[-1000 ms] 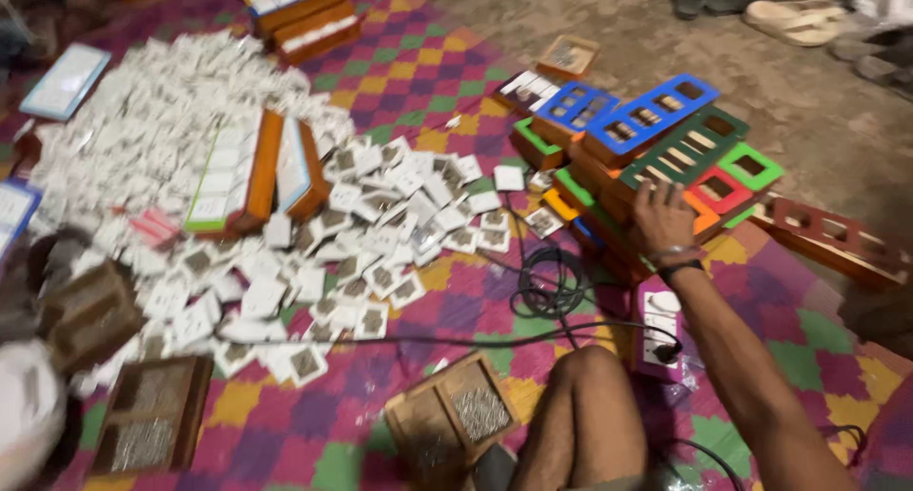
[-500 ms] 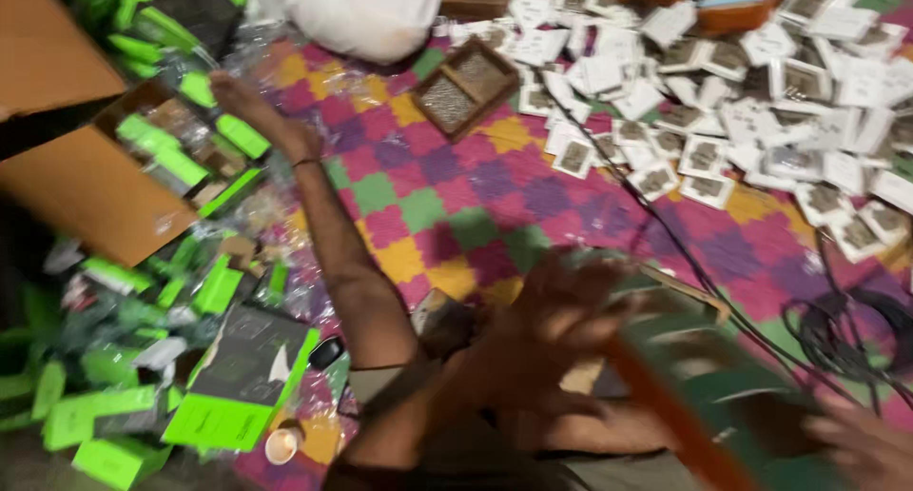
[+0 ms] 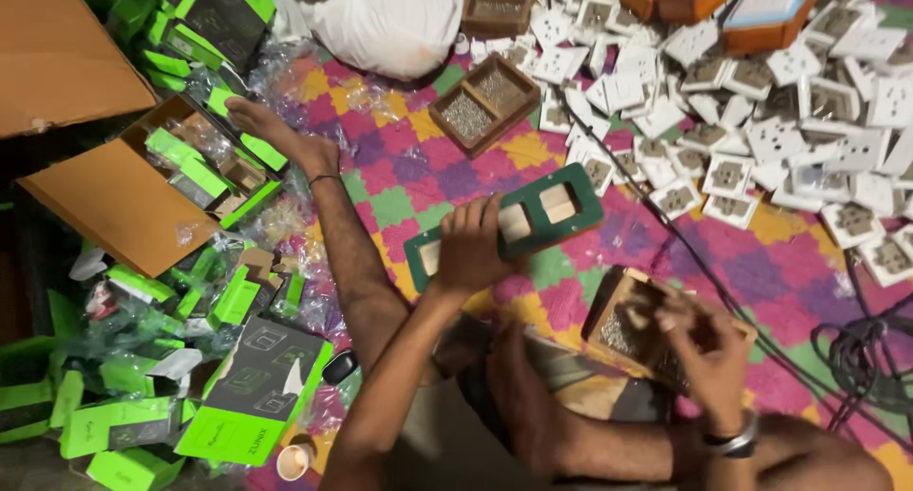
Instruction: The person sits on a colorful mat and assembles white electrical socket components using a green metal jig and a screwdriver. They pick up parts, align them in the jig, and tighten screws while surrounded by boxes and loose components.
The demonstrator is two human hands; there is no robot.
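Green frame (image 3: 590,201) now lifted to mid-view vs. prior frame; L hand (image 3: 471,248) grips it; R hand (image 3: 704,343) in screw tray (image 3: 605,305), grip unclear.

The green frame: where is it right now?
Head view, centre: the green frame is gripped at its left part by the left hand, above the checked mat.
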